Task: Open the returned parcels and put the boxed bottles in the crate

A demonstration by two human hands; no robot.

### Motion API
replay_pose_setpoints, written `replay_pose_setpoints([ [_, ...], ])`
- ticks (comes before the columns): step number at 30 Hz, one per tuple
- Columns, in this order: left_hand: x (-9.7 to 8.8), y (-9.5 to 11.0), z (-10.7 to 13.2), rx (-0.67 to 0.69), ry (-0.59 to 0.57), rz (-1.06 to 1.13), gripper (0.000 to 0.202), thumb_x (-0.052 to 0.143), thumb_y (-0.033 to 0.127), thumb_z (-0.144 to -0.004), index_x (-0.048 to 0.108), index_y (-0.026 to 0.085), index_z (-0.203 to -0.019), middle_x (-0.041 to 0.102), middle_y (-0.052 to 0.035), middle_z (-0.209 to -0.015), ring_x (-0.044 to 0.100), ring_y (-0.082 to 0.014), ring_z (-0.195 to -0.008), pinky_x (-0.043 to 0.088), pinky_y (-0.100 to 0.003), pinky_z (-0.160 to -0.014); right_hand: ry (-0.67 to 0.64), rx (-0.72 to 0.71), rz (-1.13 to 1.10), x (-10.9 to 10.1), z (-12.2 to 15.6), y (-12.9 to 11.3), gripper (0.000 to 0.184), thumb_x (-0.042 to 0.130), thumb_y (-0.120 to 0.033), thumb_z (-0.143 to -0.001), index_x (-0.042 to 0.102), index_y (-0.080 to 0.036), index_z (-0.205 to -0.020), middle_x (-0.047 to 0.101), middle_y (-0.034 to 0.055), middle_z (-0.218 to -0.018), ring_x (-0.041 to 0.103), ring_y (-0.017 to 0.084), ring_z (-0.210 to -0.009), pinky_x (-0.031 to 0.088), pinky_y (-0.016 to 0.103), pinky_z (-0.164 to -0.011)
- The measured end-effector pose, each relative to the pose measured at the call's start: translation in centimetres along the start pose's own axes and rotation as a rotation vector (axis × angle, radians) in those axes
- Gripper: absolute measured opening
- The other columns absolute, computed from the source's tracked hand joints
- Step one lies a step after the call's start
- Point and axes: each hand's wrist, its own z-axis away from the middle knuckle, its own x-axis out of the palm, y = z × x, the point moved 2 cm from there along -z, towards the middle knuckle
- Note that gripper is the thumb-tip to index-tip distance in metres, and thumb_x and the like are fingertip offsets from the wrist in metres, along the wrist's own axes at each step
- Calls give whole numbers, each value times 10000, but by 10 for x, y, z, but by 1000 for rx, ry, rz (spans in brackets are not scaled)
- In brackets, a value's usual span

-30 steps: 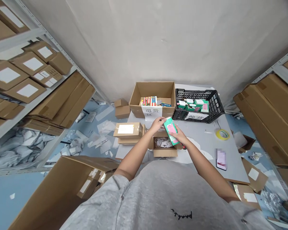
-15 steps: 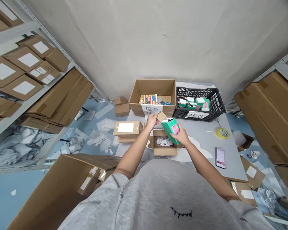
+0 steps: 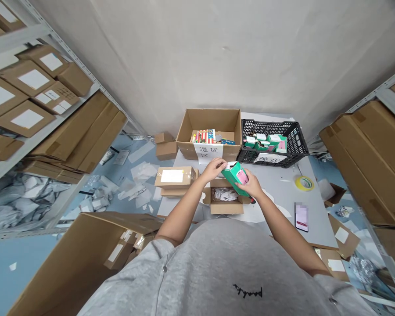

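I hold a small green box with a pink patch (image 3: 236,175) above the grey table (image 3: 283,188). My right hand (image 3: 252,186) is wrapped round its lower end. My left hand (image 3: 214,167) pinches the flap at its top end. Right below the box sits a small open cardboard box (image 3: 225,206) with crumpled plastic inside.
At the table's far edge stand an open carton (image 3: 210,131) with a paper label and a black crate (image 3: 271,142) of green boxes. Sealed parcels (image 3: 174,177) lie to the left, a tape roll (image 3: 304,183) and a phone (image 3: 302,217) to the right. Shelves of cartons flank both sides.
My left hand had swung the box's top flap open half a second ago; now it presses the flap back against the box's end. The box has tilted slightly.
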Motion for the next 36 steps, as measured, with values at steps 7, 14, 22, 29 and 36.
replay_pose_setpoints([
  [7,-1,-17,3,-154,-110,274,475,624,598,-940,720,154,-799,679,-36,-749,617,-156,-715,489,-277,-740,12,-33,109,-4,-4,-2,552,794,-403,-703,648,-253,-1213,696,79,-1142,644,329,-1046,526,445,-951],
  [14,1,-6,5,-85,-117,236,447,740,542,-887,768,186,-1157,696,-61,-1023,643,-165,-858,507,-270,-781,-65,-19,16,-11,-3,-12,819,822,-319,-660,586,-272,-1443,701,77,-1329,661,351,-1152,508,473,-1033],
  [22,1,-7,11,-61,-57,141,476,814,505,-842,727,214,-1208,618,-96,-1205,643,-213,-1066,559,-268,-788,-122,17,-229,-18,-4,-15,892,897,-278,-567,661,-277,-1427,662,70,-1445,582,395,-1345,389,541,-1195],
  [29,6,-12,9,-94,-93,174,351,754,439,-892,713,193,-1138,721,-85,-1143,676,-223,-1070,538,-294,-869,-186,-27,-285,-19,-5,-10,901,901,-295,-621,624,-258,-1477,656,75,-1461,584,398,-1364,392,551,-1202],
  [36,4,-26,9,-160,134,195,190,638,372,-977,680,203,-1054,697,-25,-930,660,-161,-832,518,-259,-736,-256,-95,-230,-15,-3,3,920,855,-355,-708,531,-239,-1561,580,87,-1549,516,390,-1441,364,538,-1229],
])
